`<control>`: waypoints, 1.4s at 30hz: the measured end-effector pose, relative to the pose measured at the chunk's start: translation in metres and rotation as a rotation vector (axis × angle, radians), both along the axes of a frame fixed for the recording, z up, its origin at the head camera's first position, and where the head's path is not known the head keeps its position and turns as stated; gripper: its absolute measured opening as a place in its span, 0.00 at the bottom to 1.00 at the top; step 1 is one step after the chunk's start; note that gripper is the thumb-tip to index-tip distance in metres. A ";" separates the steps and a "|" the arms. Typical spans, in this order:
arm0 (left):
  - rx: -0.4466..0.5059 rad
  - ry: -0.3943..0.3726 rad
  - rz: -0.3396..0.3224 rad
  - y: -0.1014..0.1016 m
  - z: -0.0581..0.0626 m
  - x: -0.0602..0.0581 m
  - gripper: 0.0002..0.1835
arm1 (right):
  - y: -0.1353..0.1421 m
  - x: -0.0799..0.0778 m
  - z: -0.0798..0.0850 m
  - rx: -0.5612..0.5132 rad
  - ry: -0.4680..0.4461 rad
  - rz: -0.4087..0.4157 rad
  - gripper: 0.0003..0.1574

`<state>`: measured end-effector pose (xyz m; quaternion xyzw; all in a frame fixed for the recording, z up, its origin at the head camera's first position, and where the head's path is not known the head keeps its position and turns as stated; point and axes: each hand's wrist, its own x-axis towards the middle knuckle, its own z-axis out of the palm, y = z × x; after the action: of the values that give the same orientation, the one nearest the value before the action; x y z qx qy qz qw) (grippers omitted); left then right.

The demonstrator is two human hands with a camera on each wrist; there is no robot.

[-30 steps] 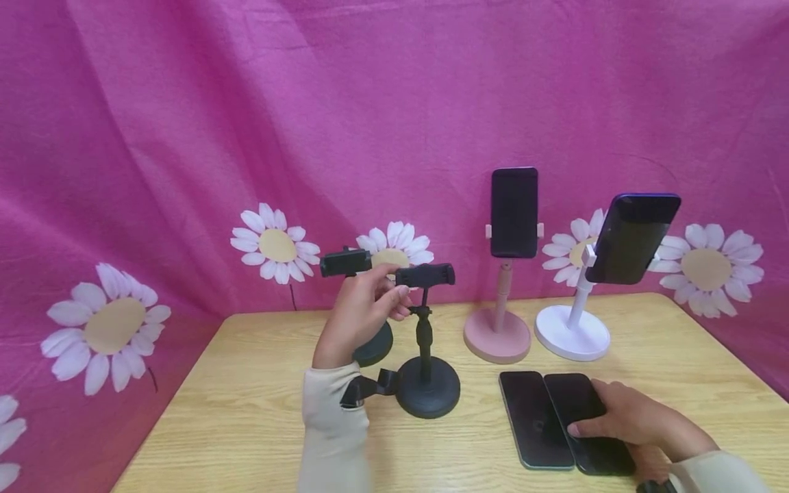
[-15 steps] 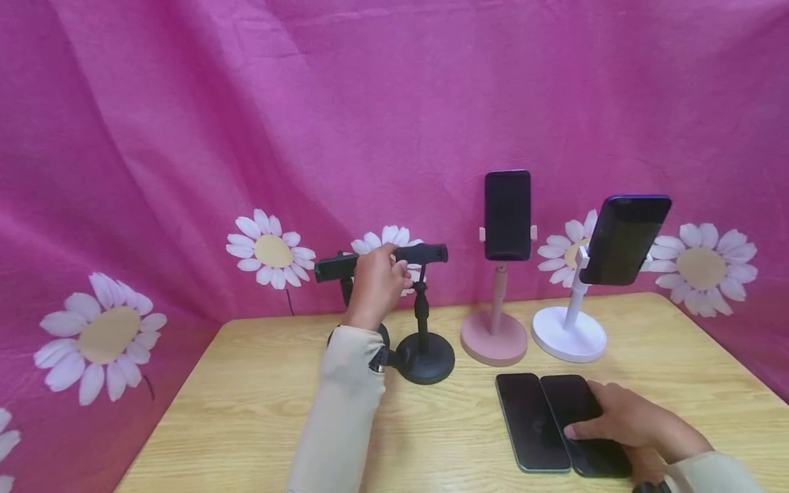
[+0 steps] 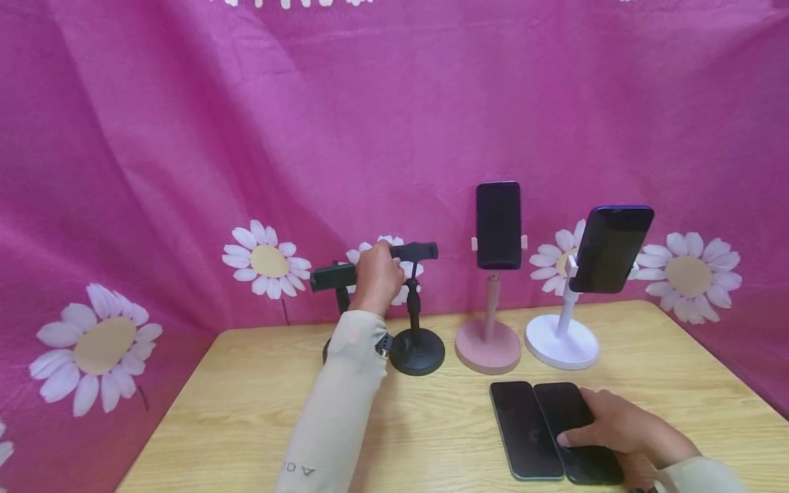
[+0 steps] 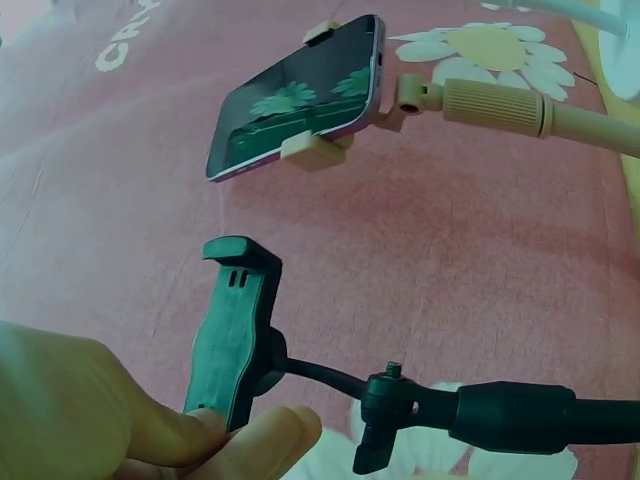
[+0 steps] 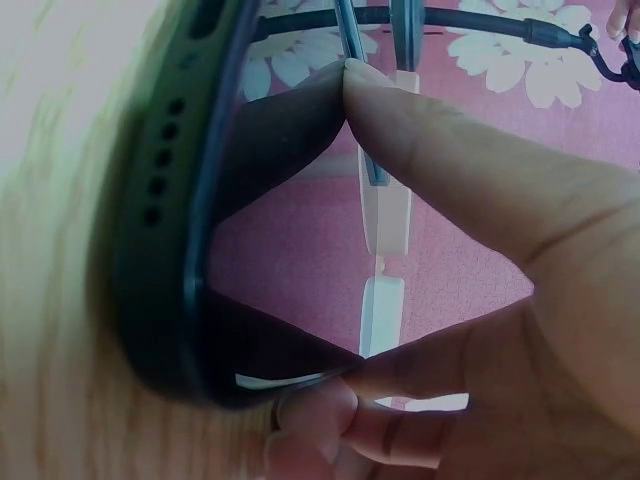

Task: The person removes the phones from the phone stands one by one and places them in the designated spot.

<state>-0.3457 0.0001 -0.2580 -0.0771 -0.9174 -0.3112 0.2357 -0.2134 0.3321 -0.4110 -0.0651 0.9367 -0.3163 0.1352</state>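
Note:
My left hand (image 3: 377, 277) grips the near end of the clamp on a black phone stand (image 3: 417, 352); in the left wrist view, thumb and fingers pinch the black clamp (image 4: 235, 330) at its lower end, and its jaws hold no phone. My right hand (image 3: 622, 424) lies over the right-hand smartphone (image 3: 573, 418), which is flat on the table. The thumb rests on its dark screen and the fingers curl at its right edge, as the right wrist view shows. A second smartphone (image 3: 527, 430) lies flat beside it, on the left.
Another black phone stand (image 3: 333, 276) is partly hidden behind my left arm. A pink stand (image 3: 488, 346) and a white stand (image 3: 562, 342) each carry a phone upright at the back of the wooden table (image 3: 246, 411). Behind them hangs a pink cloth (image 3: 394, 123) with daisies.
My left hand has pushed the black stand away, so its base now stands farther back, near the pink stand's line. The right hand has stayed on the phone. The head view has tilted slightly upward.

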 end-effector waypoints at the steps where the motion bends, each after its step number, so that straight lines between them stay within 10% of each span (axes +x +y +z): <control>1: -0.006 0.009 0.007 0.000 -0.001 -0.001 0.07 | 0.000 0.000 -0.001 -0.016 -0.004 0.002 0.49; 32: 0.058 -0.041 -0.007 0.001 -0.002 0.010 0.23 | 0.001 -0.007 0.000 0.130 -0.085 -0.081 0.68; 37: 0.071 0.076 -0.026 0.001 -0.001 0.029 0.22 | -0.008 -0.001 0.019 0.182 -0.016 -0.101 0.75; 42: 0.114 0.308 -0.093 0.010 -0.008 0.046 0.15 | -0.030 0.005 0.049 0.079 0.239 -0.096 0.61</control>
<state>-0.2993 0.0106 -0.2660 -0.1528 -0.8469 -0.3576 0.3627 -0.2081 0.3016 -0.3616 -0.0521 0.9599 -0.2752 0.0096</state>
